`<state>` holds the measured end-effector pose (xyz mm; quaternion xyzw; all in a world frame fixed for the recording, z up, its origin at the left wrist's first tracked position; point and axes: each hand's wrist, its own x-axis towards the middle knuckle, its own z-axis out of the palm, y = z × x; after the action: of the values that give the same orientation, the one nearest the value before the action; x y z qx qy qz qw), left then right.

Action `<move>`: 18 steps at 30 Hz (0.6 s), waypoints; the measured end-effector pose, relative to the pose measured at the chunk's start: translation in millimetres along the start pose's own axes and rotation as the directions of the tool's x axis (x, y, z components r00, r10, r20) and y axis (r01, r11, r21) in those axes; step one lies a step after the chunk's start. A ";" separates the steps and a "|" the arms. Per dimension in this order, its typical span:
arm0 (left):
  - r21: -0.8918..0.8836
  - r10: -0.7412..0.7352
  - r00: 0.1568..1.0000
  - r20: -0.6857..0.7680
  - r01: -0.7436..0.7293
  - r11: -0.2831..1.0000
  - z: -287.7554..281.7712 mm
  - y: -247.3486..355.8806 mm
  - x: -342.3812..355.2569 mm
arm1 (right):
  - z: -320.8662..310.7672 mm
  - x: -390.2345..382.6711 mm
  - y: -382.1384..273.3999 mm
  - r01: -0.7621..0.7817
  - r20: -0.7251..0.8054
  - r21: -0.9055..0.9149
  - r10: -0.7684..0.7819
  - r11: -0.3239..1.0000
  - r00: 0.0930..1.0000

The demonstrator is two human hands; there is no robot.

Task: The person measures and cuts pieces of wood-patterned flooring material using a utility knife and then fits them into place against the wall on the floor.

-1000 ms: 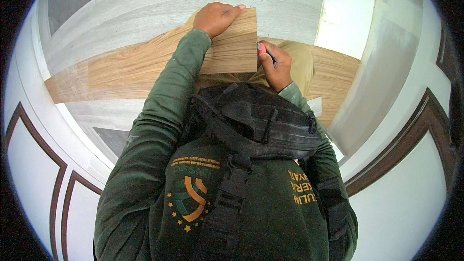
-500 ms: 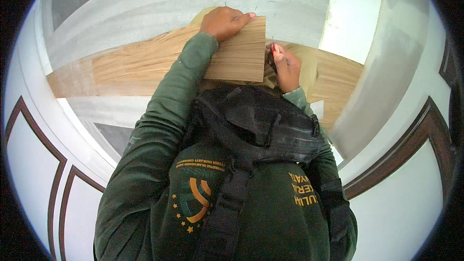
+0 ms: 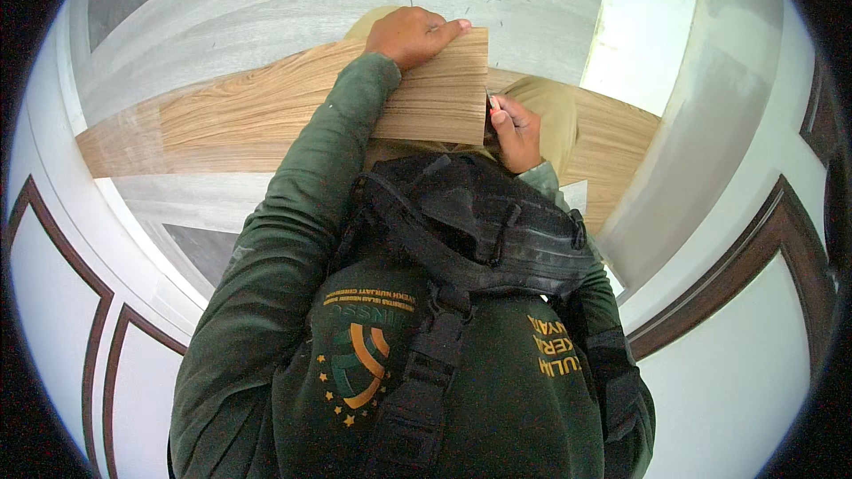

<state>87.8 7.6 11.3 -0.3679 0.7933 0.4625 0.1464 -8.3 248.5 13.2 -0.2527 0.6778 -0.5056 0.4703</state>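
My left hand [image 3: 414, 36] is closed over the far edge of a wood-grain floor plank [image 3: 435, 98], its thumb lying along the edge. The plank is held tilted up in front of my body, with its short cut end to the right. Beside that end, my right hand [image 3: 518, 131] grips a small red utility knife [image 3: 493, 104]. Its tip is close to the plank's right edge; whether it touches cannot be made out. Most of the knife's handle is hidden in my fingers. Part of my leg in tan trousers [image 3: 552, 115] shows behind the right hand.
More wood-grain flooring [image 3: 614, 129] stretches to both sides beneath me. Pale grey planks [image 3: 266, 18] cover the floor beyond, with thin dark scraps [image 3: 463, 11] on them. A black bag [image 3: 479, 222] hangs on my chest. White panels with brown trim [image 3: 728, 288] stand on both sides.
My right hand with the utility knife has moved slightly nearer to me and left, closer to the plank's end. My left hand keeps its hold on the plank.
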 end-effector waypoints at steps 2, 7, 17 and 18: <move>-0.005 -0.001 1.000 0.005 0.001 1.000 0.5 -2.0 0.9 | 1.7 0.0 -3.1 0.013 0.004 0.022 -0.013 1.000 1.000; 0.006 -0.019 1.000 0.021 0.019 1.000 3.2 -3.0 2.7 | 1.9 -1.2 -5.4 -0.033 0.010 -0.005 0.033 0.999 0.999; -0.056 -0.055 0.998 0.030 0.056 0.997 7.5 -12.6 11.1 | 5.7 7.7 0.6 -0.004 0.008 -0.026 0.005 1.000 1.000; -0.063 -0.046 0.999 0.012 0.047 0.997 8.9 -14.3 12.6 | 8.3 10.6 -1.2 -0.008 -0.002 -0.046 0.008 0.999 1.000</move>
<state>88.4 5.1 -9.6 -0.3885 0.7688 0.4855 0.1495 -5.6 235.6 9.8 -0.2604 0.6906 -0.4882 0.4657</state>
